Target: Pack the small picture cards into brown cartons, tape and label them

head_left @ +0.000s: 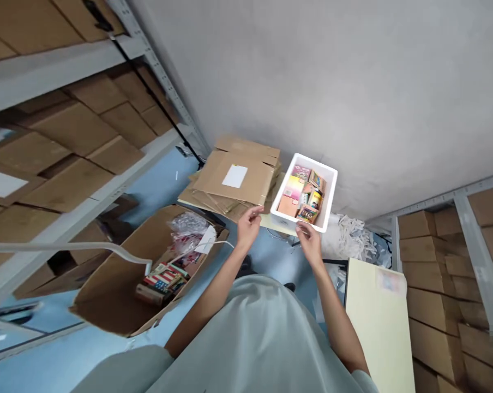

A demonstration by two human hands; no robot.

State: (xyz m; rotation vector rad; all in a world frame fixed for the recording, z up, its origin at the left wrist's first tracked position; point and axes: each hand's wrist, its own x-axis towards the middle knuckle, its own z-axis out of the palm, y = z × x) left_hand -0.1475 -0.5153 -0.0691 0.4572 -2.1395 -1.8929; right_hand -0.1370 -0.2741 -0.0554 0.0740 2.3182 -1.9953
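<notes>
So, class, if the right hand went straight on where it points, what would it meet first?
The right hand would likely meet the near side of the white box first; it looks very close or touching, though depth is unclear.

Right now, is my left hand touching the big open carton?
Apart. The head view shows a gap between your left hand and the open carton, with blue floor visible between.

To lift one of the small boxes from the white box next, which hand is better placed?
Probably the right hand: it is at the near rim of the white box holding the small boxes. The left hand is farther left, near the edge of the flattened cardboard.
</notes>
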